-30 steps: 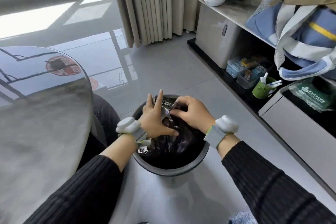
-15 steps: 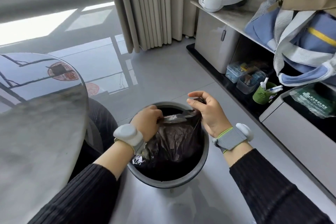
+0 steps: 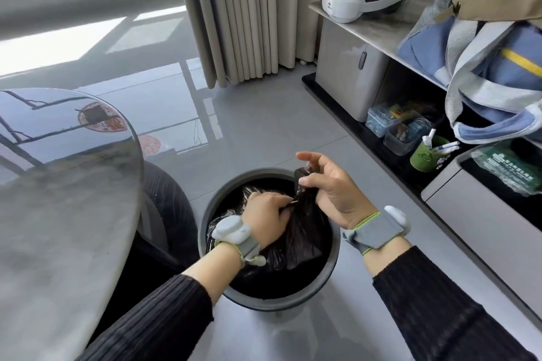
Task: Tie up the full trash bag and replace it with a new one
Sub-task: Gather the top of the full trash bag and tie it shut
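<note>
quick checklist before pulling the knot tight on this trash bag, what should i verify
1. Left hand grips the gathered bag neck: ok.
2. Right hand holds the other bag end, pinched at the fingers: ok.
3. Black trash bag top pulled off the rim and bunched together: ok on the near side; the far side is hidden by the hands.
4. Knot formed: cannot tell, the hands cover the crossing.
5. Bag sits inside the grey bin, bin upright on the floor: ok.
6. New bag ready within reach: cannot tell, none identifiable in view.
</note>
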{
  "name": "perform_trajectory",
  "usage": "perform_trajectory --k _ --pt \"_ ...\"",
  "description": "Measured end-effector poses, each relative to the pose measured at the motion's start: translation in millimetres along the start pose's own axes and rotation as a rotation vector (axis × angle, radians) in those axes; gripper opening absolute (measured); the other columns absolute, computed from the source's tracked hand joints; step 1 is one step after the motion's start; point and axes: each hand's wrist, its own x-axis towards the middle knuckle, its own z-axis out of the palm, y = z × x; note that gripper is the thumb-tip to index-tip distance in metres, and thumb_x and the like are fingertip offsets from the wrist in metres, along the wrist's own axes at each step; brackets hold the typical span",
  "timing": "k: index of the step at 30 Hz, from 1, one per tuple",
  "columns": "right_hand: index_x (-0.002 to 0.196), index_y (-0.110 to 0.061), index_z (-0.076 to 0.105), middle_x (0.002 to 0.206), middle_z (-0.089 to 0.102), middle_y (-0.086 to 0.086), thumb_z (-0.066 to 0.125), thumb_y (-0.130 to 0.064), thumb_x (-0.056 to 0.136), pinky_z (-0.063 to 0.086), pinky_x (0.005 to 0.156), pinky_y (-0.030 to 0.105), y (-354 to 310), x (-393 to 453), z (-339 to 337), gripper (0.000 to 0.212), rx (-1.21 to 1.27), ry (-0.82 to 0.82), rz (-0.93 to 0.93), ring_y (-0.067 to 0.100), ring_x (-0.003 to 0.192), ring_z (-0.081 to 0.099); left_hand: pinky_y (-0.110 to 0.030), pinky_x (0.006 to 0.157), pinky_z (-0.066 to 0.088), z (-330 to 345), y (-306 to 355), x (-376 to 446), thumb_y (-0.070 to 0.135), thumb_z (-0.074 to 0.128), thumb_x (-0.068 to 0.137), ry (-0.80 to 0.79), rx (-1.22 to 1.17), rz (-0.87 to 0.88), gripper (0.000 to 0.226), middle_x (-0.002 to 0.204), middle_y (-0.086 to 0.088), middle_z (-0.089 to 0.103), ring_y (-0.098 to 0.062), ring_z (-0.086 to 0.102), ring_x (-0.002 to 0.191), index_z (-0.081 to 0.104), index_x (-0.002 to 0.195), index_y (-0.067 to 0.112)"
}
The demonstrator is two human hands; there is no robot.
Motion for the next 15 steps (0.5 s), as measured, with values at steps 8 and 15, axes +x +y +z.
perform_trajectory --k 8,15 --pt "0.101 -0.003 0.07 0.096 0.066 0.007 0.067 -0.022 0.084 0.045 0.087 0.035 22 2 -14 0.025 -0.85 0.04 0.03 0.014 0.093 0.056 -0.022 0.083 0.041 -33 -1 -20 0.027 0.056 0.089 -0.008 -0.165 -0.146 0.022 0.094 0.001 0.061 -0.016 0.056 0.094 0.063 0.107 0.016" --pt "0.078 -0.014 0.069 0.079 0.065 -0.001 0.057 -0.02 0.091 0.042 0.073 0.029 27 10 4 0.019 -0.637 0.317 -0.047 0.022 0.085 0.06 -0.036 0.101 0.043 -67 -6 -91 0.063 0.069 0.06 -0.352 0.24 -0.28 0.1 0.133 0.003 0.028 -0.022 0.039 0.122 0.013 0.138 0.038"
